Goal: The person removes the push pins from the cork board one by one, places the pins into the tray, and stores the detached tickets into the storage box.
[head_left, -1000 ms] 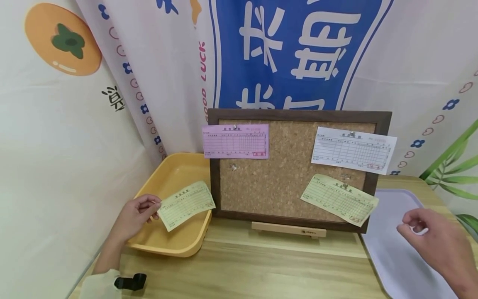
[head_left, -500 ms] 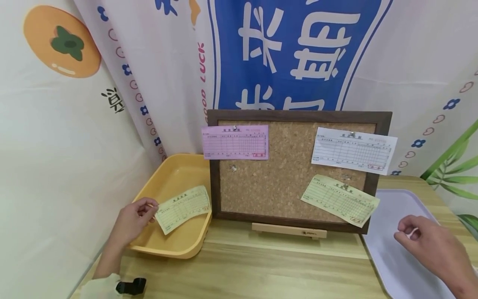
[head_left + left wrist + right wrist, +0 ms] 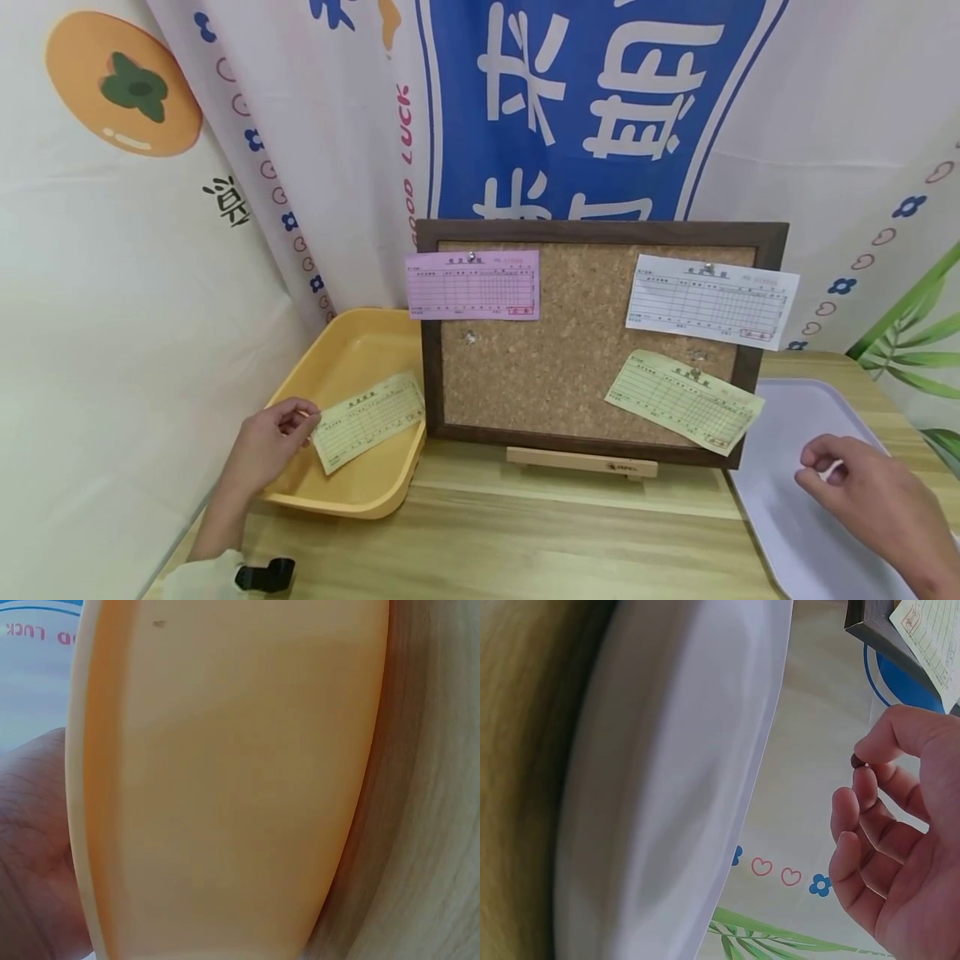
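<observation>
My left hand (image 3: 273,442) pinches a pale green receipt (image 3: 371,421) by its left edge between thumb and fingers. The receipt hangs tilted over the yellow bin (image 3: 360,496). A cork board (image 3: 555,358) in a dark frame stands upright to its right. Pinned on it are a pink receipt (image 3: 472,285) at upper left, a white receipt (image 3: 712,302) at upper right and another green receipt (image 3: 684,402), slanted, below the white one. My right hand (image 3: 870,496) is above the lilac tray, fingers curled. In the right wrist view its thumb and index finger pinch a small dark round piece (image 3: 857,761).
A bare silver pin (image 3: 470,337) sits in the cork below the pink receipt. A wooden stand (image 3: 581,462) supports the board on the wooden table (image 3: 525,550). The lilac tray (image 3: 780,508) lies at the right. Printed curtains (image 3: 360,167) hang behind.
My left hand has drifted slightly left and down with the green receipt, mostly in the first half second. My right hand has shifted only a little above the tray.
</observation>
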The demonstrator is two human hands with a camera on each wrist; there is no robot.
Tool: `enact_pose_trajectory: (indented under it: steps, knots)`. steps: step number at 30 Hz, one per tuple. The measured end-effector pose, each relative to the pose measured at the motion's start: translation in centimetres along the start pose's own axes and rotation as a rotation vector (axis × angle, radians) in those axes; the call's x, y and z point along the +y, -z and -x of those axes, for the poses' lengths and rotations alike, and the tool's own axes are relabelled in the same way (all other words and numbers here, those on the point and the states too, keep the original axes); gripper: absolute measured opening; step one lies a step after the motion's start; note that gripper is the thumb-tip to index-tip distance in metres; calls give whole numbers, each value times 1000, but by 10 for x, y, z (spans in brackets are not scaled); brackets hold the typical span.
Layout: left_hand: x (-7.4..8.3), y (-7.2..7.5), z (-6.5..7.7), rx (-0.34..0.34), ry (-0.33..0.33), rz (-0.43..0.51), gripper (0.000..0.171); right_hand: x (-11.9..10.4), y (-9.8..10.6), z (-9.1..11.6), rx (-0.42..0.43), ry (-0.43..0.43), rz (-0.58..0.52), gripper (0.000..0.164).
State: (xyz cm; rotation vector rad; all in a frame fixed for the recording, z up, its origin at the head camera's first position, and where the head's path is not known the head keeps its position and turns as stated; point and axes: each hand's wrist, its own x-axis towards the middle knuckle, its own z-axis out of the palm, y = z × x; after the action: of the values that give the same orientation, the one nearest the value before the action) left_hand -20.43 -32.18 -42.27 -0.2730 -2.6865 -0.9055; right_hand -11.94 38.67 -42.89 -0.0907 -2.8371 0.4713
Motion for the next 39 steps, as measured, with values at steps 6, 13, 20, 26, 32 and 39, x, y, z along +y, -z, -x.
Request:
enact_pose_trajectory:
  steps: [6, 13, 20, 26, 32, 39]
  knots:
    - [6, 0, 1, 86, -50, -74, 7, 0, 1, -1, -15, -8, 7, 11]
    - [32, -2, 1, 140, -132, -44, 4, -1, 1, 1, 29, 18, 5, 10]
    - [68, -13, -1, 148, -232, -51, 5, -6, 3, 3, 58, 25, -17, 8]
    - [94, -28, -5, 135, -323, -8, 9, -15, 5, 6, 122, 70, -22, 9]
    - [118, -45, -5, 101, -378, 18, 12, -25, 8, 7, 161, 111, -41, 9]
    - [143, -62, -5, 41, -465, 87, 14, -37, 9, 6, 239, 177, -85, 13]
